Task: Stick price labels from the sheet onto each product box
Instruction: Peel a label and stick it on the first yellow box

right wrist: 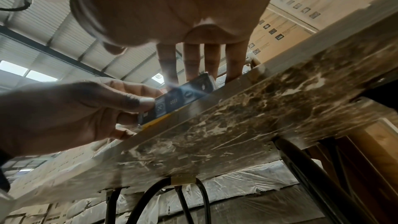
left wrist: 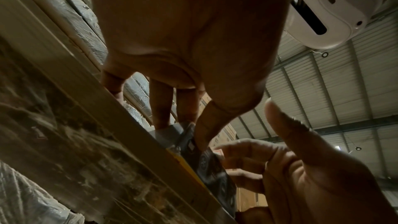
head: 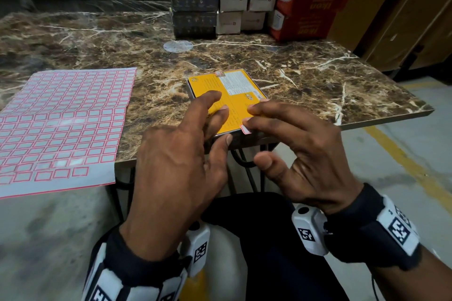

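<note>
Frame ctr: left grip pinches yellow box on desk; right grip, fingers flat, presses label at box's lower corner. Should rub edges down.

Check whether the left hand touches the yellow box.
Touching. Head view: fingers of the left hand lie on top of the yellow box, thumb against its near side.

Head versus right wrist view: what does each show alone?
Head only: the label sheet, the stacked boxes behind, a red-edged label at the near corner of the yellow box. Right wrist only: icons on the box's dark side, the underside of the table. Both: left hand and right hand on that box.
</note>
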Demonstrator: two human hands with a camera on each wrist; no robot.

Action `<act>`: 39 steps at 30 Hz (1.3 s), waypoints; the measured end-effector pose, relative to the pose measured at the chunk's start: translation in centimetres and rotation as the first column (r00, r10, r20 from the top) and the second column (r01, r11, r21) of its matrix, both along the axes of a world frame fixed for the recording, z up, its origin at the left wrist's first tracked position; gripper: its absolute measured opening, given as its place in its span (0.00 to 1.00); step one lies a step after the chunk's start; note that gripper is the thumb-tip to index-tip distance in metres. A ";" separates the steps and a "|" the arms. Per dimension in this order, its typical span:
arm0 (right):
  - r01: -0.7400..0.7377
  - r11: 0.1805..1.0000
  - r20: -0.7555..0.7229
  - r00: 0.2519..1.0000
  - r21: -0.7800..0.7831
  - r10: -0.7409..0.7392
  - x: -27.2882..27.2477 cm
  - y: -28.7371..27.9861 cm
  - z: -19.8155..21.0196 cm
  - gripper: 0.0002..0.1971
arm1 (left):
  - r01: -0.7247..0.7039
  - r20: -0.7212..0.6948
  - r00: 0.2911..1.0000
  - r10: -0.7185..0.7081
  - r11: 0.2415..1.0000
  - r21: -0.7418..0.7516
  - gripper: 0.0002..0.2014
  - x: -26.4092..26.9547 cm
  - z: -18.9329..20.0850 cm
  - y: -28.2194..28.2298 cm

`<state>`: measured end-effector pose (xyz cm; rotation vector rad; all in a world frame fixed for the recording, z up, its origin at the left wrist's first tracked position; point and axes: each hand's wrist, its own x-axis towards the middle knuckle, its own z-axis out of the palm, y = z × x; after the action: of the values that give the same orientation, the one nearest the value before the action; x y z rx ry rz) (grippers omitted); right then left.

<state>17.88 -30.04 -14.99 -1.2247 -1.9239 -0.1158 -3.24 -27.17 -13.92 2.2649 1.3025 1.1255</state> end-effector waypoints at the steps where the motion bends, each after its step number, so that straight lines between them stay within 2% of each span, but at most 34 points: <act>1: 0.010 1.000 0.036 0.999 -0.017 -0.009 -0.1 0.0 0.2 0.36 | 0.000 -0.014 1.000 0.000 1.000 0.000 0.29 0.0 0.1 0.0; 5: 0.020 1.000 0.125 0.992 -0.023 -0.017 0.1 0.0 0.2 0.37 | -0.012 -0.023 1.000 0.012 1.000 -0.003 0.30 0.1 0.2 -0.1; 11: -0.059 0.998 0.031 0.998 0.025 0.059 1.1 0.4 -0.2 0.34 | -0.021 0.026 0.999 0.022 1.000 -0.021 0.26 0.0 -0.1 0.3; 14: -0.068 0.998 -0.068 0.995 0.013 0.069 0.9 0.4 -0.1 0.32 | -0.024 0.006 1.000 0.024 1.000 -0.003 0.31 0.1 -0.2 0.4; 17: -0.015 0.998 -0.253 0.967 -0.058 0.000 0.6 0.8 0.9 0.19 | -0.023 0.001 1.000 0.023 1.000 0.015 0.37 0.0 -0.4 0.5; 19: 0.025 0.995 -0.299 0.953 -0.092 -0.051 0.3 1.2 1.6 0.14 | -0.021 0.014 1.000 0.021 1.000 0.013 0.39 0.0 -0.6 0.6; 26: 0.042 0.999 -0.266 0.963 0.015 -0.037 0.1 1.9 0.1 0.11 | -0.015 0.059 0.998 0.015 1.000 0.012 0.40 0.1 -1.0 0.7; 32: 0.056 0.984 -0.096 0.995 0.168 -0.041 0.2 1.5 -1.6 0.12 | 0.005 0.072 0.997 -0.005 1.000 0.006 0.39 0.1 -1.1 0.8; 35: 0.036 0.991 -0.106 0.994 0.126 -0.023 0.5 1.2 -1.6 0.15 | 0.006 0.063 0.998 -0.006 1.000 -0.005 0.40 0.0 -0.9 0.8; 39: -0.001 0.999 -0.212 0.977 0.039 0.010 0.7 0.9 -1.3 0.19 | 0.014 0.014 1.000 -0.014 1.000 -0.012 0.46 0.0 -0.5 0.6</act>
<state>18.58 -29.12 -16.29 -1.1575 -1.7322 -0.0184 -3.24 -26.59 -14.45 2.2504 1.2834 1.1238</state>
